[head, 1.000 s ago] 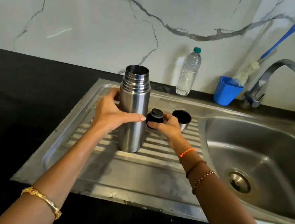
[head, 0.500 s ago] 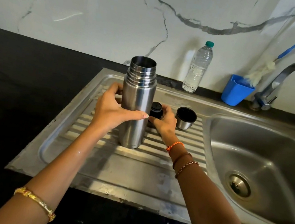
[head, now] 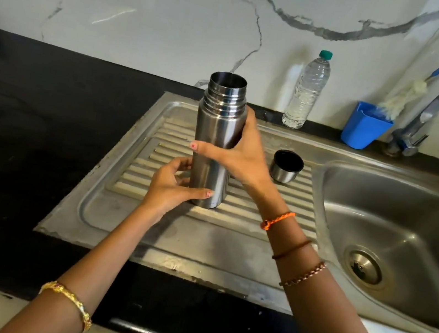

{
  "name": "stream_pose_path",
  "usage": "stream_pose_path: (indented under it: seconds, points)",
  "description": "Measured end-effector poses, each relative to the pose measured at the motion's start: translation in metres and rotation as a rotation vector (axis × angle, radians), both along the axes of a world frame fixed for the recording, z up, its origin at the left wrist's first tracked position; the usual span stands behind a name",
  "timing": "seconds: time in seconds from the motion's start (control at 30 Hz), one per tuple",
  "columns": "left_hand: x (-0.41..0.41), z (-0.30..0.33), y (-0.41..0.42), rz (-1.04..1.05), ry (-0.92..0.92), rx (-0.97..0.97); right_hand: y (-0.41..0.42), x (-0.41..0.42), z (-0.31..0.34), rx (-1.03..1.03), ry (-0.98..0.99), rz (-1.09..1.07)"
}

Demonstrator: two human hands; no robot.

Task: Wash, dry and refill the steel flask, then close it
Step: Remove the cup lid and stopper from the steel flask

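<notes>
- I am holding the steel flask (head: 217, 139) upright on the ribbed drainboard (head: 135, 178) to the left of the sink basin (head: 405, 226), its base sitting on the ridges.
- My right hand (head: 239, 155) is wrapping the flask's middle, thumb across the near face and fingers going round the far side.
- My left hand (head: 173, 184) is cupping the flask low down from the left, thumb lying along the near side close to the base and fingers curling behind it.
- I am judging the task as barely begun: the flask's mouth is standing uncovered and its cup lid (head: 286, 166) is sitting mouth-up on the drainboard just to the right, apart from the flask.
- Washing, drying, refilling and closing are all looking undone; the basin is showing no water, though I cannot be sure it is dry.
- The water bottle (head: 307, 91) and the blue tub (head: 364, 126) with a brush (head: 404, 95) are waiting at the far wall, and the tap (head: 438, 104) is running out of view on the right.
- I am not finding any inner stopper; it may be behind my right hand or the flask.
- I cannot tell whether the flask is holding anything inside.
</notes>
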State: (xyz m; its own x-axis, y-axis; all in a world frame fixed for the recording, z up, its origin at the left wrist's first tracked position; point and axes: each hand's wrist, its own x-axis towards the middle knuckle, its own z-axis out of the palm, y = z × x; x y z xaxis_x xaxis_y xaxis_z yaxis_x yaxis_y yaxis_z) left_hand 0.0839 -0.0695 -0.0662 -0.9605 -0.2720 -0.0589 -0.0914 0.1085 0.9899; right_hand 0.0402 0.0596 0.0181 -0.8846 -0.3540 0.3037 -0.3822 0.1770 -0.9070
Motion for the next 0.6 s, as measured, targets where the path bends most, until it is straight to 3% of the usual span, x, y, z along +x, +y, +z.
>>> stream_pose_path:
  seconds: [0.13,0.33,0.5,0.6]
  points:
    - [0.007,-0.003,0.012,0.051,0.061,-0.123,-0.017,0.005,-0.010,-0.021,0.087,-0.273]
    - [0.006,0.000,0.016,-0.023,0.134,-0.273,0.009,0.009,-0.010,-0.105,0.176,-0.342]
    - [-0.002,0.010,0.045,-0.264,0.154,-0.269,0.067,0.017,0.006,-0.193,0.165,-0.409]
    - [-0.006,0.009,0.081,-0.376,0.132,-0.136,0.103,0.019,0.020,-0.247,0.159,-0.498]
